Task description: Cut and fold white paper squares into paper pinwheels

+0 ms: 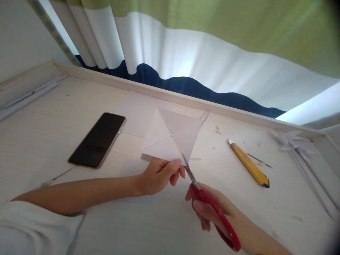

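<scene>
My left hand [162, 174] pinches the lower edge of a folded white paper [170, 136] and holds it up above the table. The paper has triangular folds and a small mark at its centre. My right hand [209, 209] grips red-handled scissors [212, 209], whose blades [188, 167] point up and touch the paper's bottom corner, right beside my left thumb and fingers.
A black phone [98, 139] lies face up at the left. A yellow utility knife [249, 163] lies at the right. A flat white sheet [140, 111] rests behind the held paper. Folded paper pieces [297, 143] and white strips [29, 95] lie along the table's raised edges. A curtain [202, 53] hangs behind.
</scene>
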{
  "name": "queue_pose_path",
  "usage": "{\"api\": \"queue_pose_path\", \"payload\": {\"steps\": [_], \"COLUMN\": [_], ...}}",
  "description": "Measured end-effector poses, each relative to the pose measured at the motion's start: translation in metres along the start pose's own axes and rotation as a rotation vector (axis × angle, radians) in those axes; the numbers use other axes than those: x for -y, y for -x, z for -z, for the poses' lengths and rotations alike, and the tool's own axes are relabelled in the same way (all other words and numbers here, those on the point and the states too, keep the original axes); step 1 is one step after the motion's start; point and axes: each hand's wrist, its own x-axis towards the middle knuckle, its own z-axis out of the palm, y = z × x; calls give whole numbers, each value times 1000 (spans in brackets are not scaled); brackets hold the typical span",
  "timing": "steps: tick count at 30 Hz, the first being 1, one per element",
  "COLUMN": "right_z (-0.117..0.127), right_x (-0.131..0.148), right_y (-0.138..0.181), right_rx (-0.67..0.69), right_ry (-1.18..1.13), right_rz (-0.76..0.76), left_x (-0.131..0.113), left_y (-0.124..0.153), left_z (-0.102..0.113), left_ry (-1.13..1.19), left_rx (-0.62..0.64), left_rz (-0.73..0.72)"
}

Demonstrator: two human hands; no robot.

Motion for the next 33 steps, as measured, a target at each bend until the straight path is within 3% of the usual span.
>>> {"api": "queue_pose_path", "payload": {"steps": [12, 33], "right_z": [-2, -4], "right_x": [-2, -4], "right_y": [0, 0], "right_rx": [-2, 20], "right_ry": [-41, -100], "right_rz": [-9, 12], "left_x": [-3, -3], "left_y": [2, 3], "left_z": [-1, -2], "left_ry": [70, 55], "left_rx": [24, 41], "left_rz": [74, 54]}}
